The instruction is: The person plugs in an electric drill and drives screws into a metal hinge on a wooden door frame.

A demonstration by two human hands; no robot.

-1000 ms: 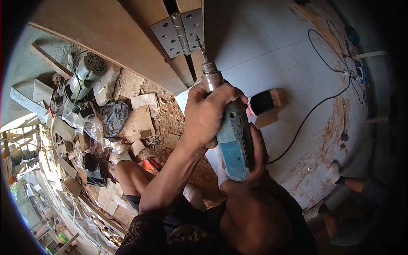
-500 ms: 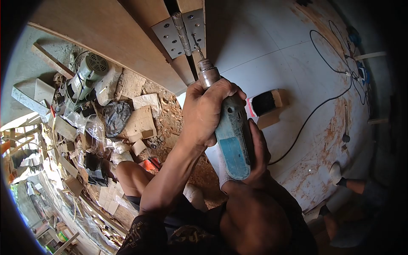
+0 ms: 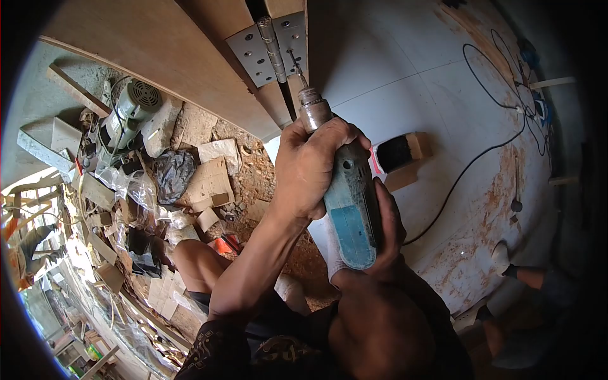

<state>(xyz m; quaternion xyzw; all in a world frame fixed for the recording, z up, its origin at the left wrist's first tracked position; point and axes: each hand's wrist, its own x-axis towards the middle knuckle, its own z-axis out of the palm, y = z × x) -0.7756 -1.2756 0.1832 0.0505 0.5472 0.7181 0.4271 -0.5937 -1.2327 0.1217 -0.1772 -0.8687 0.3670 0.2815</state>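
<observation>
A power drill point(image 3: 352, 234) with a worn teal body and metal chuck lies between my two hands, pointing up and away from me. My left hand point(image 3: 307, 168) is wrapped round its front end, just behind the chuck. On the drill's right side, my right hand point(image 3: 389, 221) grips the rear part, its fingers mostly hidden underneath. The thin drill bit point(image 3: 297, 67) reaches the right leaf of a steel door hinge point(image 3: 271, 47), its tip at or near a screw hole. Both hinge leaves show several holes and lie on wooden edges.
A wooden door panel point(image 3: 152, 50) stands at upper left. An open small box point(image 3: 398, 153) sits on the tiled floor, with a black cable point(image 3: 453, 193) curving past. Cardboard point(image 3: 209, 183), plastic and a motor-like machine point(image 3: 136, 101) clutter the left. Another person's foot point(image 3: 500, 258) is at right.
The drill and both my hands have shifted slightly to the right, while the bit tip stays around the same spot on the hinge. More of a figure-like shape shows at far left.
</observation>
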